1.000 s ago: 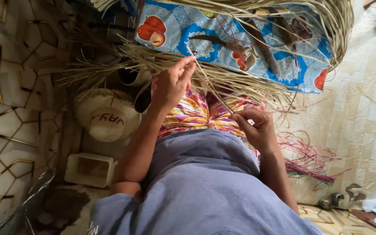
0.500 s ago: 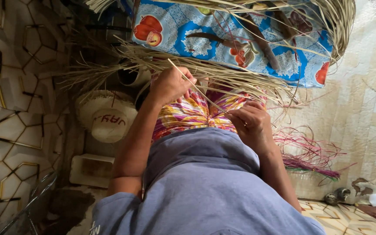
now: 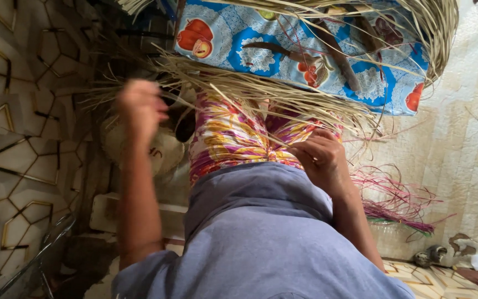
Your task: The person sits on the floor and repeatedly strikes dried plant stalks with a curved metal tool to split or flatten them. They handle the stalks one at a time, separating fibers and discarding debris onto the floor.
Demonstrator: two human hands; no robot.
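Two hands at work on pale straw strands [image 3: 261, 94] — these fan out across the lap, over the patterned skirt [image 3: 233, 138], just near of the blue fruit-print cloth [image 3: 305, 50]. Left hand [image 3: 139, 108] has swung out to the left since half a sec ago, away from the strands; it's blurred, grip can't be told. Right hand [image 3: 319, 158] stays put, fingers curled closed on a strand. Pink strands [image 3: 394, 199] lie right of it.

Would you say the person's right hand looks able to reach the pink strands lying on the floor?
Probably yes: the right hand sits at the straw strips on the lap, and the pink strands lie on the floor just beside that arm, with nothing visible between them.
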